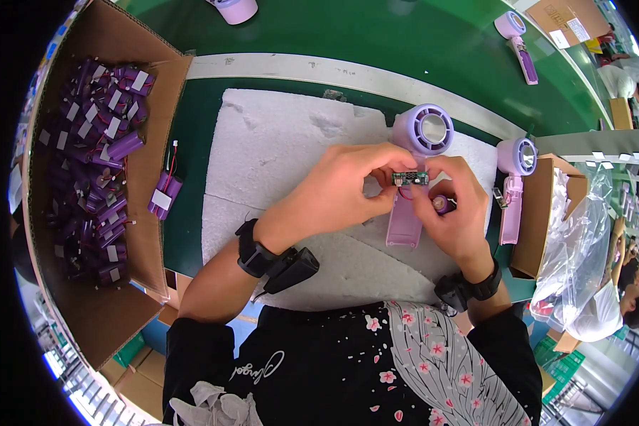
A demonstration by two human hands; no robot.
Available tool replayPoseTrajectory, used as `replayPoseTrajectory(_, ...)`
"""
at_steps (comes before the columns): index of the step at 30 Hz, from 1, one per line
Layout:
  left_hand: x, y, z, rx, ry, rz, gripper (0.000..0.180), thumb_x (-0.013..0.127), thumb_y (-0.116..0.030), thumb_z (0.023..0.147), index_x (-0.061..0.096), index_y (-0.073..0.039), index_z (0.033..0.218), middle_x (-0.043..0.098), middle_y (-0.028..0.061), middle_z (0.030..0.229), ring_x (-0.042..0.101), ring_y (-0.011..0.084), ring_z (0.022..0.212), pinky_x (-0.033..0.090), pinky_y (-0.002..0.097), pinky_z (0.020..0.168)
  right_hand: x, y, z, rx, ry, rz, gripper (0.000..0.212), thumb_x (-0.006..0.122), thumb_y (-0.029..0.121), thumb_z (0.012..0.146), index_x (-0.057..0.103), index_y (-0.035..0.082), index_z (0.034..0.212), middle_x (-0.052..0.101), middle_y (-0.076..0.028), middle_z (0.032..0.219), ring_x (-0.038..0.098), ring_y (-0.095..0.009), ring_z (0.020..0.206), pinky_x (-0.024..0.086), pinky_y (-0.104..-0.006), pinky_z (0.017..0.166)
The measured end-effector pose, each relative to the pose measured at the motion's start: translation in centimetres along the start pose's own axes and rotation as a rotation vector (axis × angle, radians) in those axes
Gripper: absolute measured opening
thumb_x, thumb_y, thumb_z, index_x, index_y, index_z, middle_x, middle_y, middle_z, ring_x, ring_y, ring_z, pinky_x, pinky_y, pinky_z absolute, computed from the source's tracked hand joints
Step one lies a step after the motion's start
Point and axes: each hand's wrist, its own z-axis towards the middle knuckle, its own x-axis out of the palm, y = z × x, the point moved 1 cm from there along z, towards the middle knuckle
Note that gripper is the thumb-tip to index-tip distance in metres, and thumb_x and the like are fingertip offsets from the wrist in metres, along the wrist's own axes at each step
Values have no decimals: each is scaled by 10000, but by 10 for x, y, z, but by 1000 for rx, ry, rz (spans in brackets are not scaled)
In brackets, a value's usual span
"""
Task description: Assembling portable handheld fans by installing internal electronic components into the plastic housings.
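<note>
A small green circuit board [410, 178] is pinched between my two hands above the foam sheet. My left hand [344, 184] grips its left end with thumb and forefinger. My right hand [458, 206] holds the right end, and a purple cylindrical battery [441, 204] sits within its curled fingers, seen end-on. Under my hands lies a purple handheld fan [422, 130], its round head pointing away from me. The pink handle shell [405, 224] is open toward me and partly hidden by my fingers. Thin red wire shows just below the board.
A cardboard box [160, 156] of purple batteries stands at left, with a loose battery [165, 194] beside it. White foam [277, 149] covers the bench. Another open fan [511, 195] lies right, near a carton [532, 241] with plastic bags. More fans lie on the green belt [376, 32].
</note>
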Motion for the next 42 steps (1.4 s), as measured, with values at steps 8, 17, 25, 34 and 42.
replayPoseTrajectory(8, 0, 7, -1, 16, -68, 8, 362, 709, 66, 737, 688, -37, 1084, 701, 88, 957, 696, 183, 788, 573, 289, 734, 4, -1, 1, -45, -24, -75, 333, 803, 20, 708, 672, 37, 1013, 641, -68, 934, 607, -118, 624, 483, -228, 539)
replayPoseTrajectory(17, 2, 10, -5, 124, -114, 168, 259, 731, 25, 725, 742, -48, 973, 705, 103, 881, 693, 221, 737, 555, 283, 642, 4, 1, -1, -42, -40, -132, 371, 816, 22, 690, 706, 32, 1044, 657, -75, 933, 624, -129, 648, 508, -232, 569)
replayPoseTrajectory(25, 5, 11, -7, 110, -117, 164, 249, 726, 22, 721, 751, -48, 958, 704, 96, 855, 688, 221, 709, 550, 284, 618, 4, -2, -4, -21, -25, -139, 370, 816, 26, 681, 727, 31, 1040, 666, -81, 924, 634, -119, 665, 514, -230, 571)
replayPoseTrajectory(34, 7, 11, -4, 104, -107, 168, 256, 719, 22, 728, 738, -44, 975, 695, 96, 902, 669, 201, 708, 539, 291, 628, 3, -2, -2, -3, -63, -126, 309, 798, 31, 710, 716, 14, 1007, 663, -74, 905, 622, -105, 652, 495, -214, 559)
replayPoseTrajectory(42, 23, 8, -5, 24, -153, 83, 356, 682, 33, 749, 582, -57, 1078, 625, 101, 989, 615, 217, 721, 520, 318, 671, 3, -6, -1, 226, 16, 50, 178, 763, 52, 767, 666, 11, 912, 647, -69, 852, 615, -118, 615, 478, -243, 543)
